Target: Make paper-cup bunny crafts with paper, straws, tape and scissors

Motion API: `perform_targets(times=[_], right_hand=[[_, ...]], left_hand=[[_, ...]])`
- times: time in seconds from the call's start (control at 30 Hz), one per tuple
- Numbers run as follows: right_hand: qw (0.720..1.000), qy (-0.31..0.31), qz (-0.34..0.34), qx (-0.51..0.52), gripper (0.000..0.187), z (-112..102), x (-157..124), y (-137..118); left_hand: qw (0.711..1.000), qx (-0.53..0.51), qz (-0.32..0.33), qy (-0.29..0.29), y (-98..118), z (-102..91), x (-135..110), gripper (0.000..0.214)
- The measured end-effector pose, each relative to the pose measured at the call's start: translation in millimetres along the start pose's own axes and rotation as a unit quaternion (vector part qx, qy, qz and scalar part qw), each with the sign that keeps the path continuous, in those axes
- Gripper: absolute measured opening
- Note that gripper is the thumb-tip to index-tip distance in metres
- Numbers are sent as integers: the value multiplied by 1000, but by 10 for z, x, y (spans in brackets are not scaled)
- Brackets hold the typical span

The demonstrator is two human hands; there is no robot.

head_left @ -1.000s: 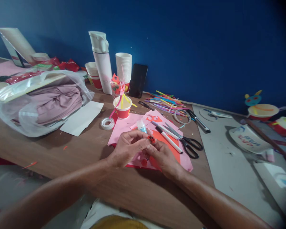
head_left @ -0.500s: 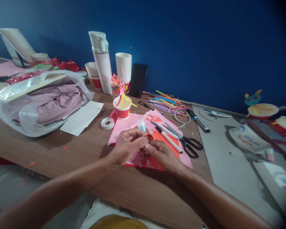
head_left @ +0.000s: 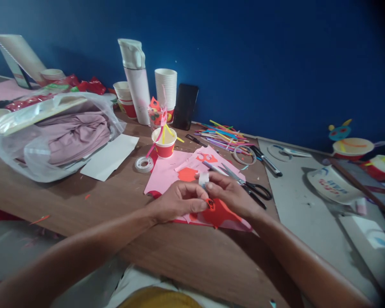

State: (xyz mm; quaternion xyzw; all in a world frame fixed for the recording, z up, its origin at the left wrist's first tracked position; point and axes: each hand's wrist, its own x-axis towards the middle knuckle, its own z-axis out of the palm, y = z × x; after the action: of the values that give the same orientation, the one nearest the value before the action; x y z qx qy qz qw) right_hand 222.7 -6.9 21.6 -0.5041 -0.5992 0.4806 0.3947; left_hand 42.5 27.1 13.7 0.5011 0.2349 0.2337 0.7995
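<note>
My left hand (head_left: 179, 201) pinches a small orange paper cutout (head_left: 211, 203) with black markings between thumb and fingertips. Just above it, my right hand (head_left: 229, 192) has its fingers around a small white-and-blue bottle (head_left: 203, 177); its lower part is hidden. Under both hands lie pink paper sheets (head_left: 163, 171) and orange-red paper (head_left: 223, 211). Black-handled scissors (head_left: 258, 190) lie beside my right hand, which covers most of the pens. A red-and-white paper cup (head_left: 164, 147) with yellow and pink strips stands beyond my left hand.
A tape roll (head_left: 144, 164) lies left of the pink paper. Behind are colourful sticks (head_left: 223, 136), a phone (head_left: 186, 107), stacked cups (head_left: 166, 87) and a tall bottle (head_left: 137, 90). A plastic bag (head_left: 51, 141) holds cloth at left. A box cutter (head_left: 268, 161) lies right.
My right hand has left the orange cutout and moved up and right to take the small bottle. My left hand keeps the cutout, now slightly lower and further right.
</note>
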Motion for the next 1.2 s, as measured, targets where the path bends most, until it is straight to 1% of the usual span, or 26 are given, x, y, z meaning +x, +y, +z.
perform_targets(times=[0.07, 0.13, 0.2, 0.27, 0.3, 0.33, 0.37, 0.4, 0.43, 0.5, 0.53, 0.6, 0.67, 0.8, 0.9, 1.0, 1.03, 1.1, 1.13, 1.2], right_hand=[[1000, -2, -2, -13, 20, 46, -4, 13], [1000, 18, -14, -10, 17, 59, 2, 1], [998, 51, -29, 5, 17, -5, 21, -30], [991, 125, -48, 6, 18, -169, 51, -56], [980, 188, -65, -4, 20, -284, 67, -58], [969, 236, -69, -23, 21, -415, 82, -49], [955, 283, -71, -52, 23, -553, 95, -28], [942, 317, -68, -91, 25, -688, 103, 6], [931, 333, -57, -140, 25, -812, 108, 51], [910, 347, -14, -224, 25, -1001, 107, 160], [902, 343, 12, -263, 24, -1060, 104, 217], [878, 338, 48, -335, 23, -1114, 99, 316], [862, 328, 56, -382, 23, -1113, 100, 382], [860, 313, 56, -400, 23, -1082, 113, 417], [845, 316, 83, -423, 26, -1073, 118, 400], [835, 316, 110, -436, 35, -1076, 120, 388], [837, 318, 107, -432, 39, -1081, 121, 386], [840, 327, 78, -425, 44, -1092, 119, 376], [837, 337, 54, -428, 44, -1093, 115, 361], [817, 363, -10, -449, 42, -1061, 99, 302]], left_hand=[[1000, 21, -12, -8, -17, 8, -5, 17], [1000, 23, -11, -3, -24, 12, -1, 16], [1000, 23, -2, 6, -17, 10, 14, 15], [999, 33, 19, 16, 1, 0, 33, 13], [998, 46, 26, 24, 12, -9, 43, 12], [997, 60, 27, 33, 21, -21, 51, 11], [996, 74, 23, 42, 29, -34, 59, 11], [995, 86, 14, 54, 35, -48, 66, 10], [994, 92, 3, 66, 37, -60, 71, 10], [992, 93, -13, 86, 39, -79, 79, 11], [991, 91, -17, 95, 39, -83, 81, 11], [990, 93, -25, 105, 41, -85, 83, 13], [988, 97, -34, 114, 45, -82, 83, 14], [985, 93, -47, 137, 44, -83, 83, 18], [985, 85, -40, 146, 28, -91, 86, 18], [985, 79, -36, 151, 18, -97, 91, 18], [985, 77, -37, 152, 17, -98, 91, 18], [985, 72, -39, 155, 20, -97, 91, 18], [985, 69, -40, 156, 22, -94, 90, 18], [985, 62, -42, 157, 25, -85, 87, 19]])
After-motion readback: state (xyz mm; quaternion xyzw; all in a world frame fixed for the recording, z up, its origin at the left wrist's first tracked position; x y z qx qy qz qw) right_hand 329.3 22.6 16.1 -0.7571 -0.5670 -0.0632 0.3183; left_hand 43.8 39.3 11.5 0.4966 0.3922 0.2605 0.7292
